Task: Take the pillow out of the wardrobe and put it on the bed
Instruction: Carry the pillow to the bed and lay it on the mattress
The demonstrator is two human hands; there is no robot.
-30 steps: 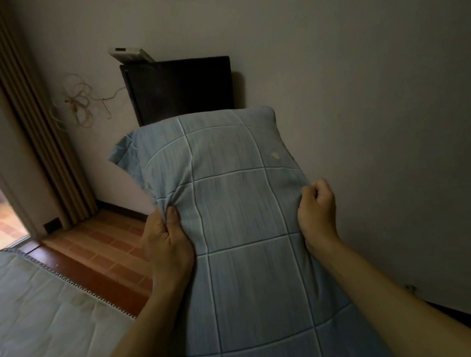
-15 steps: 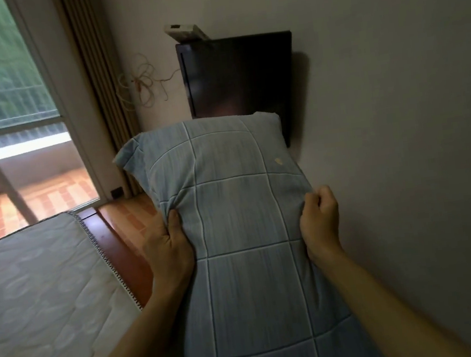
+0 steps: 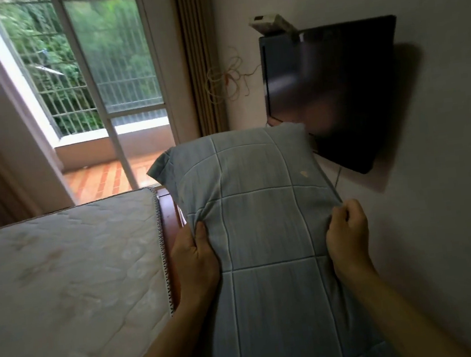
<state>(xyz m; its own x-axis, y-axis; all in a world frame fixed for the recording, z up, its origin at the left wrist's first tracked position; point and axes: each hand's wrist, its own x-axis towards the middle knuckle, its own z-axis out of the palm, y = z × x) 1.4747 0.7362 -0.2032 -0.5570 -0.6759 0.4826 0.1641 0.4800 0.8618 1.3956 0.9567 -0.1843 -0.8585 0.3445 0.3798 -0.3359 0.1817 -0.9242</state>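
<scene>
A pale blue pillow point(image 3: 261, 213) with a grid of light seams stands upright in front of me, held off the floor. My left hand point(image 3: 193, 259) grips its left edge and my right hand point(image 3: 347, 233) grips its right edge, both bunching the cover. The bed point(image 3: 63, 274), a bare white quilted mattress on a reddish wooden frame, lies to the left of the pillow with its corner beside my left hand. The wardrobe is out of view.
A dark flat television point(image 3: 333, 91) hangs on the wall point(image 3: 449, 183) to the right, with a white box point(image 3: 271, 23) on top and loose cables point(image 3: 227, 82) beside it. A striped curtain point(image 3: 200, 59) and a glass balcony door point(image 3: 106, 84) stand ahead.
My view has swung left: the mattress and balcony door have come far more into view and the television has shifted right. Both hands keep the same grip on the pillow.
</scene>
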